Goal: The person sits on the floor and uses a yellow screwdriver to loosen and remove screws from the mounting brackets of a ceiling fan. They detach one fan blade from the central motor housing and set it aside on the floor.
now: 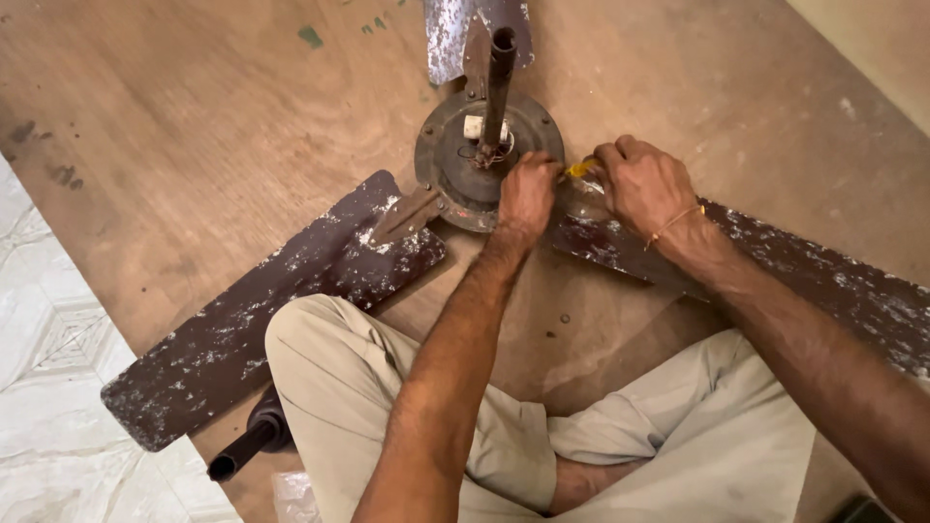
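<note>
A dark, paint-flecked fan blade (262, 310) lies at left on the wooden floor (194, 126). The fan motor hub (455, 145) sits at centre, its rod upright. The left hand (526, 194) grips the hub's rim; the right hand (644, 184) pinches a yellow-handled tool (581, 168) over the right blade (823, 281).

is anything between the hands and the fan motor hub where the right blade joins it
Nothing visible does. The left hand already rests on the rim of the motor hub, and the right hand grips a yellow-handled tool at the blade joint. The upright rod stands behind, clear of both.
</note>
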